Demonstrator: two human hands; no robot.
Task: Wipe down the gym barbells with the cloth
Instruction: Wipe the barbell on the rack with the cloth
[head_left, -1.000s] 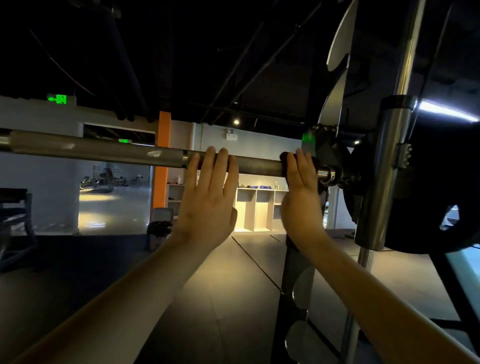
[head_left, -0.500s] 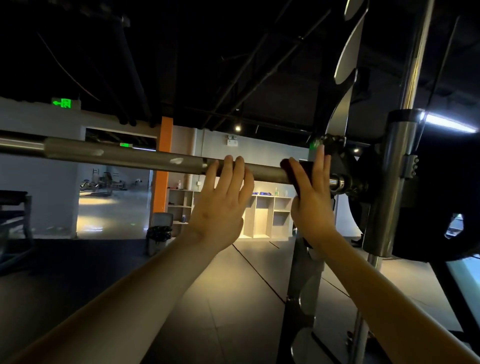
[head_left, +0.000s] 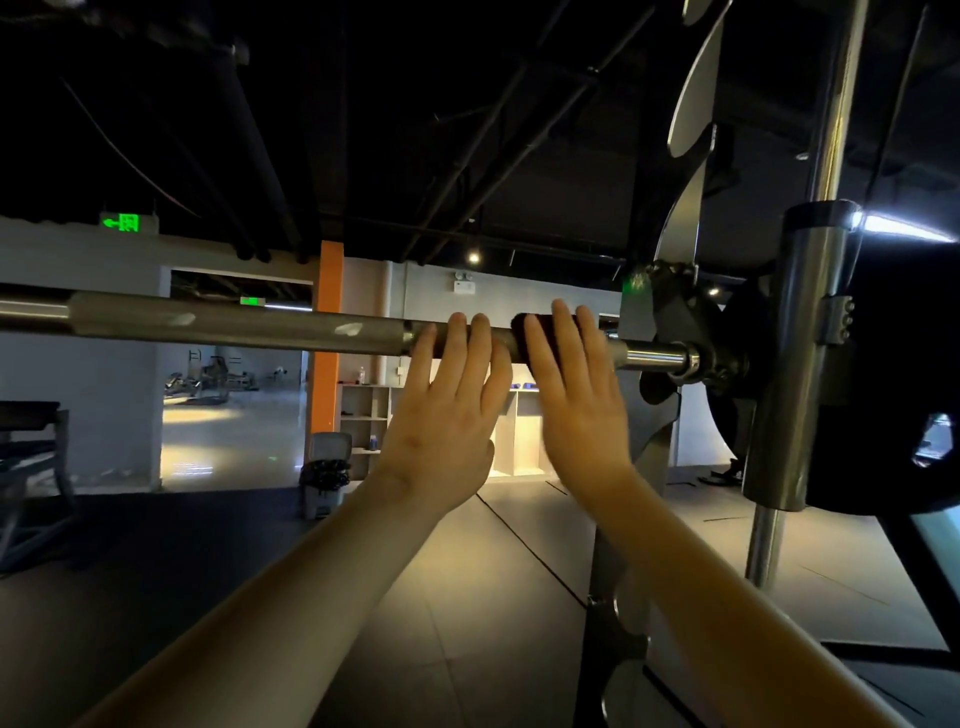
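— What are we seeing on the barbell (head_left: 234, 325) right now?

— We are seeing it lying level across the view at about head height, its right end running into the collar (head_left: 688, 358) beside the dark weight plate (head_left: 893, 364). We are laying our left hand (head_left: 447, 421) on the shaft with straight fingers draped over the top, gripping nothing. Our right hand (head_left: 576, 415) is just beside it, almost touching, and it is pressing the dark cloth (head_left: 521, 327) against the bar with flat fingers. We cannot tell whether the thumb is hooking underneath.

— And what is changing?

— A second ago our right hand was sitting hard against the collar, well apart from the left. Now it is sliding inward along the shaft, and a bare, shiny stretch of steel is showing between it and the collar. Our left hand is staying where it was, by the step where the shaft thickens.

— So what are we taking from that?

— We are judging that the short section next to the collar is getting its wipe, and that this stroke is running out of room against our left hand. We are probably needing either to reverse the cloth or to shift the bracing hand further left, because the long grey length toward the left edge is looking untouched as yet.
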